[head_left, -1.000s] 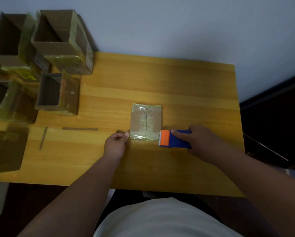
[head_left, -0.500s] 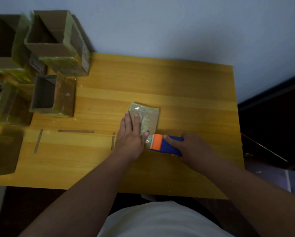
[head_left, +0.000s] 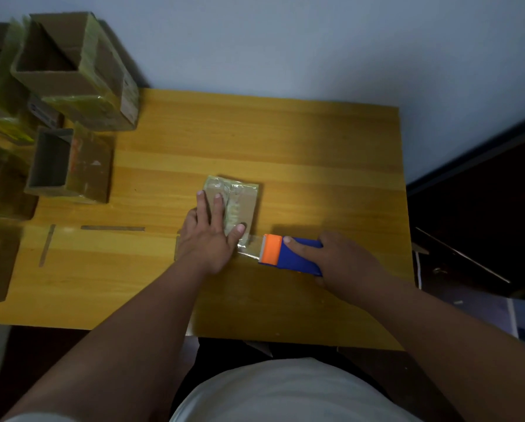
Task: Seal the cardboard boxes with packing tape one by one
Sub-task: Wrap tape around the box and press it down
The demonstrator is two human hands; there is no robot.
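Note:
A small flat cardboard box (head_left: 243, 205), covered in shiny clear tape, lies at the middle of the wooden table (head_left: 316, 153). My left hand (head_left: 208, 236) rests flat on the box's left half, fingers spread, thumb on its near right corner. My right hand (head_left: 343, 260) grips a blue tape dispenser (head_left: 291, 254) with an orange head, just right of the box's near corner. A short strip of clear tape (head_left: 250, 246) stretches from the box to the dispenser's head.
Several open cardboard boxes wrapped in yellowish tape crowd the table's left side: a large one (head_left: 78, 74) at the back, a smaller one (head_left: 69, 166) in front of it. Thin dark strips (head_left: 112, 228) lie on the table left of my hand. A dark cabinet (head_left: 483, 214) stands right.
My left hand went from pinching the box's near left corner to pressing flat on its top. The dispenser has pulled a little right of the box, drawing tape out.

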